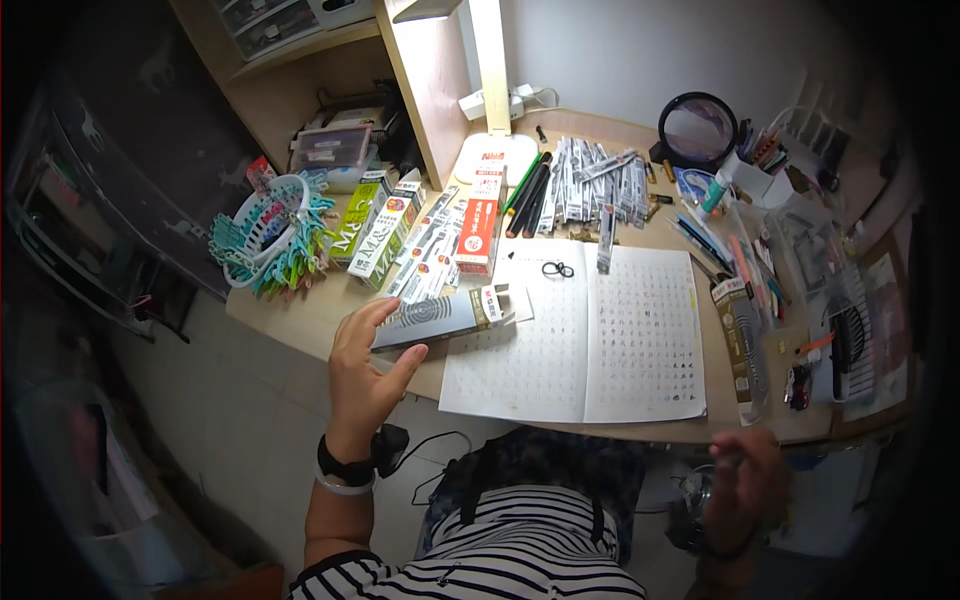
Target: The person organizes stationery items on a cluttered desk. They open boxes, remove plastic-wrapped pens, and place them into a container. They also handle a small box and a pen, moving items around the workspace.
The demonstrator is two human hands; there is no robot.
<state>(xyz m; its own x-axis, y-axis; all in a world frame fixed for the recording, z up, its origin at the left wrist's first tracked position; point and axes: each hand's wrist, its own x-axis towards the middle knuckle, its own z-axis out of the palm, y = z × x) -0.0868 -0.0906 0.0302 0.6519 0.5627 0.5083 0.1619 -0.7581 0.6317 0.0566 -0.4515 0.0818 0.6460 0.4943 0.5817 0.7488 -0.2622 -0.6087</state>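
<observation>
My left hand is at the desk's front edge, thumb and fingers apart around the near end of a grey M&G carton; whether they touch it is unclear. The carton's flap end lies over an open notebook with handwritten characters. On the notebook rest a small black looped item and one end of a slim clear packet. My right hand, blurred, is low at the right, beyond the desk's front edge; its grip cannot be made out. A second grey carton lies right of the notebook.
Behind the notebook are a pile of slim packets, black pens and a red-and-white box. Green-and-white cartons and a basket of clothes pegs are at the left. A desk lamp, round mirror and clear bins stand around.
</observation>
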